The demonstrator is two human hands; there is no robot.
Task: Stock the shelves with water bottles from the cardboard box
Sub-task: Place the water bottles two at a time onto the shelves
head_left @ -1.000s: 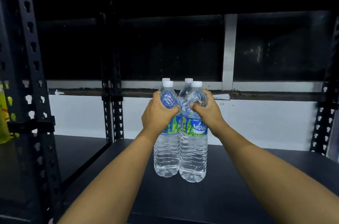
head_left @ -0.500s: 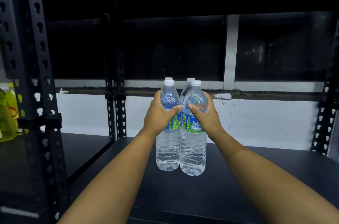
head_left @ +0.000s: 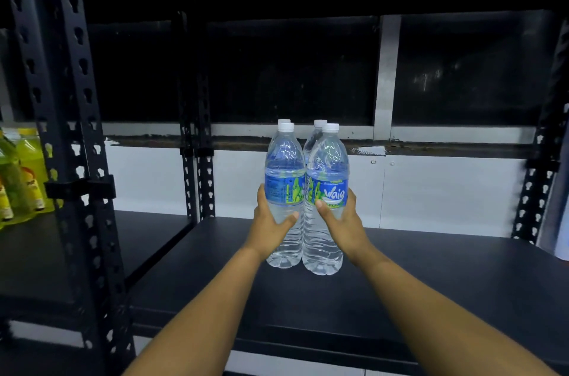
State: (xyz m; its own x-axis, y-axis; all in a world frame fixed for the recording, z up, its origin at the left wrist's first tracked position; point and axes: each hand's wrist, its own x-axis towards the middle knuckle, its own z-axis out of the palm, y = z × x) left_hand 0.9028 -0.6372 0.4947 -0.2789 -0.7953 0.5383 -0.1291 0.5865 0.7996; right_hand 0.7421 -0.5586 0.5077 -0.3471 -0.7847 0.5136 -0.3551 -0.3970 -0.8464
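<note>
Both hands slid lower — left hand [head_left: 271,223], right hand [head_left: 341,221] gripping water bottles [head_left: 326,166]

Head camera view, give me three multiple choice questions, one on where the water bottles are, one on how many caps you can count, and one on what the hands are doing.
1. Where do the water bottles stand?
A. on the dark shelf
B. in a cardboard box
C. on the floor

2. How many white caps show?
A. two
B. four
C. six

3. What are the hands doing?
A. hanging idle
B. twisting off a cap
C. gripping the front bottles' sides

Answers:
1 A, their bases rest on the dark shelf.
2 B, two front caps and two behind.
3 C, the left hand and right hand wrap around the bottles below the labels.
</note>
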